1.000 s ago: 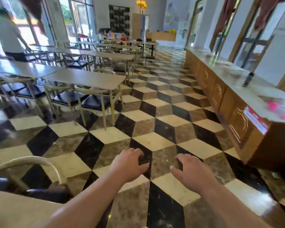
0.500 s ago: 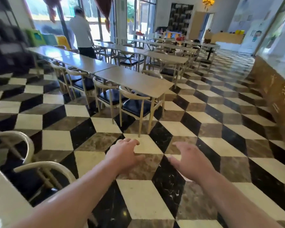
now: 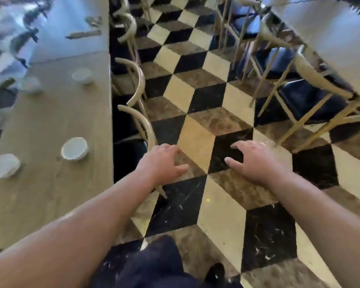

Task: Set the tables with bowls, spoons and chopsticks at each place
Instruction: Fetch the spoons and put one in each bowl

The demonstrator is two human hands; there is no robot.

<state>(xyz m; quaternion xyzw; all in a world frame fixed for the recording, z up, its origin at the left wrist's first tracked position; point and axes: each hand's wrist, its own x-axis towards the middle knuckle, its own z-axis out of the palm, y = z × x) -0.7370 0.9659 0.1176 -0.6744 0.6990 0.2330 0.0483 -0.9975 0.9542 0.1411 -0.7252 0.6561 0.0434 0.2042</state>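
Both hands are empty, fingers loosely spread — left hand (image 3: 162, 163), right hand (image 3: 256, 163). The small white ceramic bowl (image 3: 74, 150) sits left on the long pale wooden table (image 3: 50, 194) — left hand nearer.

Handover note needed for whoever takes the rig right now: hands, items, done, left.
Left hand: open, empty, over the floor by the table edge.
Right hand: open, empty, over the checkered floor.
Long wooden table on the left holds small white bowls: near, left edge, farther; another blurred one beyond.
Done: bowls out at several places.
Left: no spoons or chopsticks visible beside these bowls; blurred items at the far end unclear. Nothing in hand to place.
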